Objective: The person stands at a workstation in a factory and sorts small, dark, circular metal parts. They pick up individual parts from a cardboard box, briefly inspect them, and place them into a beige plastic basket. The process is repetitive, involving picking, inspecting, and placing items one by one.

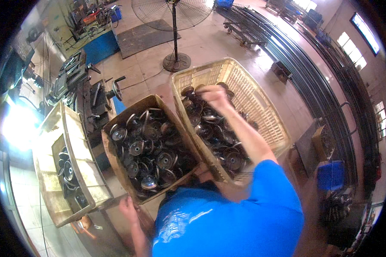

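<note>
My right hand (pixel 215 97) reaches into the far left part of a cream plastic basket (pixel 263 105), its fingers curled together among dark metal wheel-like parts (pixel 210 115). A brownish disc touches the fingertips, but blur hides whether it is gripped. My left hand (pixel 128 208) hangs low by the near left corner of a cardboard box (pixel 115 168), fingers loosely apart with nothing in them. Many similar shiny, flanged metal parts (pixel 165 159) fill that box.
Left of the box, a worn cream crate (pixel 79 150) holds several metal parts. A machine with a hand wheel (pixel 116 88) stands behind it. Beyond the basket are a standing fan (pixel 176 62) and long bundled metal bars (pixel 304 81). A blue bin (pixel 330 175) sits at right.
</note>
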Tool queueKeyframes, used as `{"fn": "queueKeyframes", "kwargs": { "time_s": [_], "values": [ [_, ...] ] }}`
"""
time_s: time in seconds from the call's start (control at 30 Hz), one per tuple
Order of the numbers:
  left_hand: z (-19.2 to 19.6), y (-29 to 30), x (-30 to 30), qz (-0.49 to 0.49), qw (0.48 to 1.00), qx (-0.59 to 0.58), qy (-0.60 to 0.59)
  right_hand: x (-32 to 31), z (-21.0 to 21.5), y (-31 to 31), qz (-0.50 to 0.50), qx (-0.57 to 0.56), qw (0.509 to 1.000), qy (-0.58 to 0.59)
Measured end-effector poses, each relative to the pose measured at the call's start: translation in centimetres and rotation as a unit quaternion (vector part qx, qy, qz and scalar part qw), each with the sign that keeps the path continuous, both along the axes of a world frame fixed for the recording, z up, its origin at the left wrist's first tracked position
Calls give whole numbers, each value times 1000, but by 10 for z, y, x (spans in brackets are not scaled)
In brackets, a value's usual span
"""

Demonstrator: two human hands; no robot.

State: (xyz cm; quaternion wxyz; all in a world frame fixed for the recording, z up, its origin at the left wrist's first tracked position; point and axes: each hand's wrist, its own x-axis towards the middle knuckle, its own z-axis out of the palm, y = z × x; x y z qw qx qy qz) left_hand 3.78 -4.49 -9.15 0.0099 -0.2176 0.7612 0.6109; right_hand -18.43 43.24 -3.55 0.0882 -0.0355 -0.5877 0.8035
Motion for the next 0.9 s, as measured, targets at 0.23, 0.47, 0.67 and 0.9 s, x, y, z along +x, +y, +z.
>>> {"fn": "queueKeyframes", "kwargs": {
  "time_s": [0.23,0.47,0.67,0.9],
  "values": [
    [-7,18,-26,-63,995,-68,31,-1,-126,156,-80,500,785,-357],
    [9,36,-13,-67,994,-80,-12,-2,-120,78,-63,728,643,-228],
    [-17,26,-9,-62,996,-64,13,-7,-146,96,4,705,645,-295],
    [-29,25,-10,-68,997,-19,22,-6,-141,107,-16,566,743,-358]
  ]
}}
